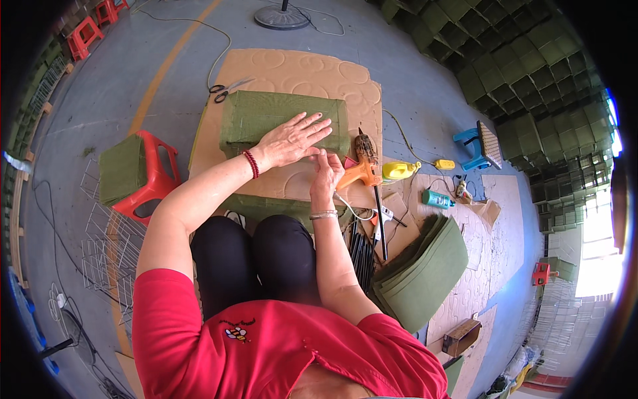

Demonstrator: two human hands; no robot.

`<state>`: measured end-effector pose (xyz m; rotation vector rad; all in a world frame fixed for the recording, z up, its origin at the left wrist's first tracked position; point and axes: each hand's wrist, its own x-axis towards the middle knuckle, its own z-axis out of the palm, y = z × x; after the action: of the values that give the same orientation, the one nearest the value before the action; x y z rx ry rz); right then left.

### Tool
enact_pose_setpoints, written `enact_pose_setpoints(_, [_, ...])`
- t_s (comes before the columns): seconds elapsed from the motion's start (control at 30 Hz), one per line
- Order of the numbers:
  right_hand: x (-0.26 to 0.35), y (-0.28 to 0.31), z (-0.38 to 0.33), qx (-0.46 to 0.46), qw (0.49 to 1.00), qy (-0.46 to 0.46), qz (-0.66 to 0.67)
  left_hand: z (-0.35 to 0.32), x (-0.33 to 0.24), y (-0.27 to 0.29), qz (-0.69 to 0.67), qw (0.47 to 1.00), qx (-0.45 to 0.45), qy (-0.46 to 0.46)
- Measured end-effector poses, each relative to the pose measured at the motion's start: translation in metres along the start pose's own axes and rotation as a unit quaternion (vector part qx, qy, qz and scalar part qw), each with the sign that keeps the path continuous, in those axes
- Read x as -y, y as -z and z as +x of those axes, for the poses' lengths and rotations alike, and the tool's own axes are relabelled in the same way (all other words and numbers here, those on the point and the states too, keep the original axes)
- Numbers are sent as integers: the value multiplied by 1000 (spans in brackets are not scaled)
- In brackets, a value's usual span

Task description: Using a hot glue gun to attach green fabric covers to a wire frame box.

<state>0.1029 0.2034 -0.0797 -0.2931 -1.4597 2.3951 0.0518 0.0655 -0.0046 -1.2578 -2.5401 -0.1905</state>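
A green fabric-covered box (282, 106) lies on a brown cardboard sheet in front of my knees. My left hand (296, 141) is spread flat over its near right part, fingers stretched out and pointing right. Close to the left thumb, my right hand (325, 174) has its thumb and forefinger pinched together at the box's near edge. What the pinch holds, if anything, is hidden. An orange glue gun (359, 174) with a dark, crusted nozzle rests just right of my right hand. A black glue stick (381, 226) reaches from it toward me.
Scissors (222, 93) lie on the cardboard (286, 66) beyond the box. To the right are a yellow bottle (399, 171), a white glue gun (382, 218) and stacked green panels (432, 263). A red stool (159, 176) holding green panels stands left. Cables cross the floor.
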Motion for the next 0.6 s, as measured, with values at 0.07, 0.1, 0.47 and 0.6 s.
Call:
enact_pose_setpoints(0.07, [0,-1,0,-2,1000,2,3,-1,-2,1,-5,1000,-3,20])
enact_pose_setpoints(0.1, [0,0,0,-3,1000,8,6,0,-5,0,-5,1000,-4,20])
enact_pose_setpoints(0.47, [11,13,1,-5,1000,12,11,5,-12,-5,32,996,-50,61])
enact_pose_setpoints(0.6, [7,9,3,-28,999,26,23,7,-17,-5,30,996,-64,62])
